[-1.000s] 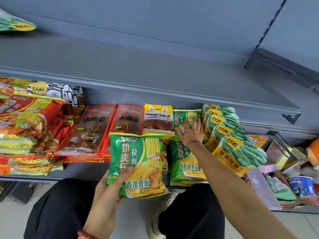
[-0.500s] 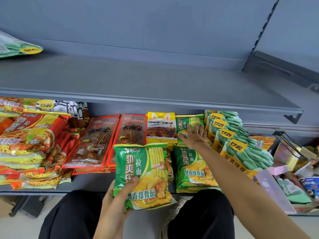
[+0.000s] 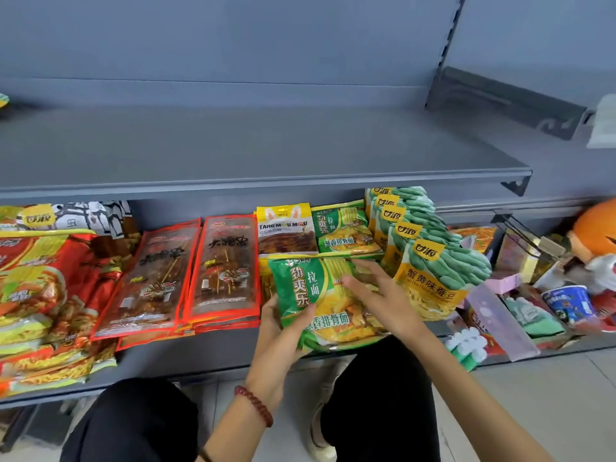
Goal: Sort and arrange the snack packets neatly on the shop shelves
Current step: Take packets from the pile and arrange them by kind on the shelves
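Even, fairly bright diffuse light, source not in view; no hard shadows. Upper shelf throws a dim band over the far ends of the packets under it. Pale sheen on the glossy red skewer packets, mild glint on the green noodle packet. Right hand slightly smeared by motion. Wide-angle bend: shelf edges bow, slotted upright at right leans. Noodle stacks at far left stretched and soft. Floor tiles near right brightest.

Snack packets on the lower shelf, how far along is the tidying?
Done: teal-and-yellow bean bags stand in a row; long red skewer packets lie side by side. In hand: the left hand grips a green noodle packet, the right hand resting flat on it. Left: red noodle packets at left lie heaped.
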